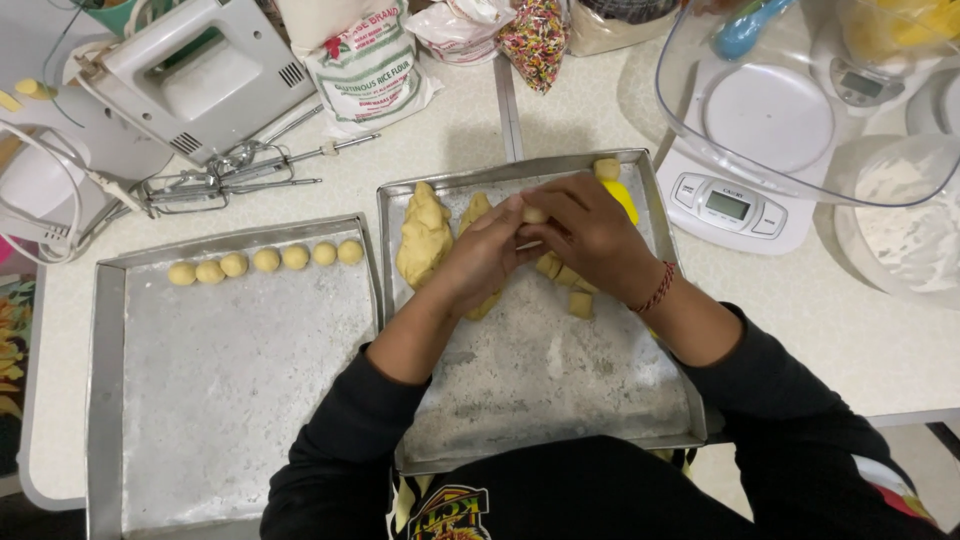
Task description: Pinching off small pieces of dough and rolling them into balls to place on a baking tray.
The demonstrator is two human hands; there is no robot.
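Both hands are meeting over the right tray [672, 300]: the left hand [478, 262] and right hand [590, 232] are pressing together around a small dough ball [535, 214], fingertips cupping it between them, just above the tray floor. A red string bracelet [657, 290] is sitting on the right wrist, and dark sleeves are covering both forearms. Under and beside the hands, cut dough chunks [578, 303] are lying on the floured tray, and a larger lump of yellow dough [424, 236] is resting at the tray's far left corner, near the left hand. A bright yellow tool [623, 198] is showing partly behind the right hand; cannot tell what kind. The left tray [103, 400] is sitting just beside the right one on the tabletop [860, 340], carrying a row of seven rolled dough balls [265, 260] along its far edge. Farther out, a white hand mixer [195, 75] with its metal beaters [220, 180] lying detached is sitting at far left, a flour bag [365, 70] and a bag of coloured sprinkles [535, 40] at the back, and a white kitchen scale [735, 205] with a clear bowl [800, 110] on it at right, beside a bowl of flour [905, 225].
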